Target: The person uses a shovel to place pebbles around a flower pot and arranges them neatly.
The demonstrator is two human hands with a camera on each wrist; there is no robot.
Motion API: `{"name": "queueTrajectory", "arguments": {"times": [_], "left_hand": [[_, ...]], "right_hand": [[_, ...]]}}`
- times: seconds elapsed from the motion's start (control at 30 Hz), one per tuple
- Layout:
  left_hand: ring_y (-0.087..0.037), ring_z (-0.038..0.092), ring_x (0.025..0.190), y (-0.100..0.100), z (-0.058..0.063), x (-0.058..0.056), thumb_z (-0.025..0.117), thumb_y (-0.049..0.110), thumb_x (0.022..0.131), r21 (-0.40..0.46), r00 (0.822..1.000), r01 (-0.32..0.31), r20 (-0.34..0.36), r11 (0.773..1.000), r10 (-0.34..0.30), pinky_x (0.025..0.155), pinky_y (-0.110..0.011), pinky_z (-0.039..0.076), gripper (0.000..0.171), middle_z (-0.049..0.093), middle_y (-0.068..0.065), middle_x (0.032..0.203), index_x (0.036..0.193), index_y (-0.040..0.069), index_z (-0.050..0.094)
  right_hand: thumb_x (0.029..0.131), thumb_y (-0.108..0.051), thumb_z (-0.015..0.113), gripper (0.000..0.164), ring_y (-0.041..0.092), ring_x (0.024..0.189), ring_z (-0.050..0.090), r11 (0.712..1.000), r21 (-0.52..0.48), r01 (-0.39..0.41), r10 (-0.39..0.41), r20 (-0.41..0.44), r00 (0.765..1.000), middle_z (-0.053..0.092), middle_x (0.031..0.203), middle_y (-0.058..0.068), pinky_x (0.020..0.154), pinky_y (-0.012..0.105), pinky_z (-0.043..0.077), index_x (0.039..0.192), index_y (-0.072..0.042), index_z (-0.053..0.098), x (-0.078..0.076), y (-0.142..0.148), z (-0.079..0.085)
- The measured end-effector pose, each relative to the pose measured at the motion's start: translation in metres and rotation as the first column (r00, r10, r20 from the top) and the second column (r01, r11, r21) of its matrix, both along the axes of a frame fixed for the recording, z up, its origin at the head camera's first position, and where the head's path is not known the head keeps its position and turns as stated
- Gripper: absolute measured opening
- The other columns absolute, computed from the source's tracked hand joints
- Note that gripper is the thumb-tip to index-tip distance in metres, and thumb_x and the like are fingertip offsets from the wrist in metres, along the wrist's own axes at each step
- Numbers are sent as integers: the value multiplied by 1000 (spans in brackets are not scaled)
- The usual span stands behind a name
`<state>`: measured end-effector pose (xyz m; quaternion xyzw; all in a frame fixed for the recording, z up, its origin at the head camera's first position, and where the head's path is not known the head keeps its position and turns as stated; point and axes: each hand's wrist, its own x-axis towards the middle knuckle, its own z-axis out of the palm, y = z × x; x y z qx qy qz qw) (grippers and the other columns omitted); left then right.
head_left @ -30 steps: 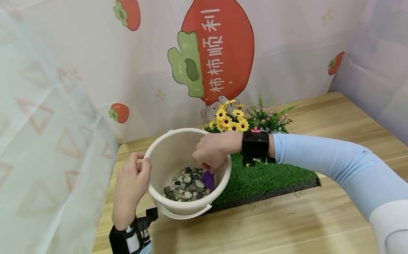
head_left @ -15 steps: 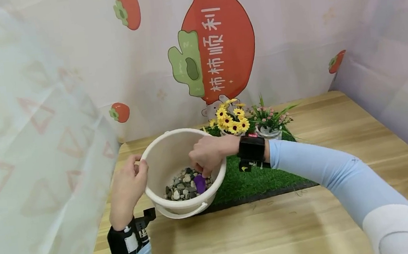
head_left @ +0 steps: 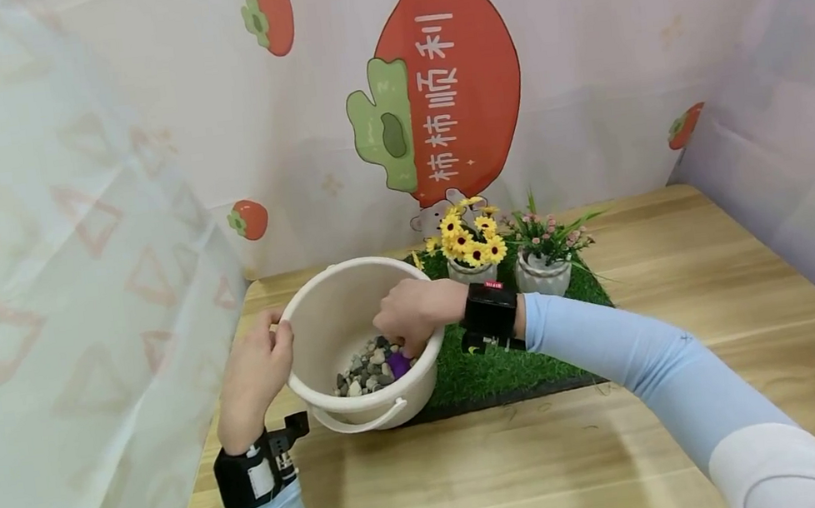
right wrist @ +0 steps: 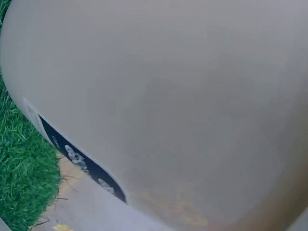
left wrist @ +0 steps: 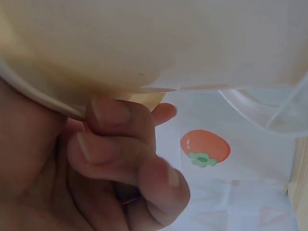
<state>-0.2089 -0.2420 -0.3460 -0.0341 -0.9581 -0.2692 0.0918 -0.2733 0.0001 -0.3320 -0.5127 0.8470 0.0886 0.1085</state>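
Observation:
An off-white bucket (head_left: 387, 405) stands at the left of the table with small grey, white and black pebbles (head_left: 360, 370) at its bottom. My left hand (head_left: 254, 380) holds its left rim; in the left wrist view the fingers (left wrist: 120, 156) curl up beneath the rim. Reaching over the right rim, my right hand (head_left: 414, 310) grips a purple scoop (head_left: 399, 364) inside, its blade down against the pebbles. The scoop's handle is hidden by the hand. Only the bucket's outer wall (right wrist: 154, 96) with a dark label fills most of the right wrist view.
Right of the bucket, a mat of artificial grass (head_left: 500, 373) lies on the wooden table (head_left: 479, 480). On its back part stand a white pot of yellow flowers (head_left: 473, 267) and a white pot of pink flowers (head_left: 544, 272). A printed curtain (head_left: 566, 51) hangs behind.
My right hand and the purple scoop have moved left and deeper into the pebbles, which now partly hide the blade. The bucket has shifted slightly left; the left hand stays on its rim.

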Motion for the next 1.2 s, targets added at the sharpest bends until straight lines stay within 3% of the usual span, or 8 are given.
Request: {"name": "queueTrajectory", "arguments": {"times": [0.27, 0.47, 0.87, 1.2], "left_hand": [[-34, 70, 85, -4, 5, 0, 29, 31, 105, -5, 999, 1, 35, 1000, -1, 59, -32, 46, 46, 71, -25, 106, 131, -1, 48], [-34, 68, 89, -9, 4, 3, 25, 34, 105, -12, 997, -36, 66, 999, 36, 63, -32, 45, 47, 69, -24, 111, 132, 2, 48], [-26, 65, 73, -4, 1, 1, 27, 32, 106, -32, 997, -24, 73, 999, 26, 56, -30, 42, 46, 69, -22, 102, 134, 2, 47], [-25, 62, 67, -1, 1, 3, 28, 29, 105, -60, 998, -20, 57, 998, 24, 54, -31, 41, 44, 69, -21, 98, 131, 1, 50]], "right_hand": [[88, -20, 67, 50, 10, 56, 15, 997, -73, -32, 33, 8, 999, 18, 58, -6, 58, 28, 14, 55, -22, 30, -7, -1, -2], [86, -18, 66, 48, 10, 54, 13, 991, -119, -53, 53, -8, 999, 19, 55, -6, 58, 28, 12, 53, -23, 31, -9, -5, -1], [88, -21, 67, 51, 10, 50, 16, 980, -191, -53, 56, 8, 998, 22, 51, -5, 57, 28, 12, 51, -23, 33, -10, -2, -5], [93, -34, 66, 37, 7, 51, 36, 961, -268, -63, 79, 51, 996, 43, 54, -11, 59, 24, 22, 59, -25, 56, -14, 1, -10]]}}
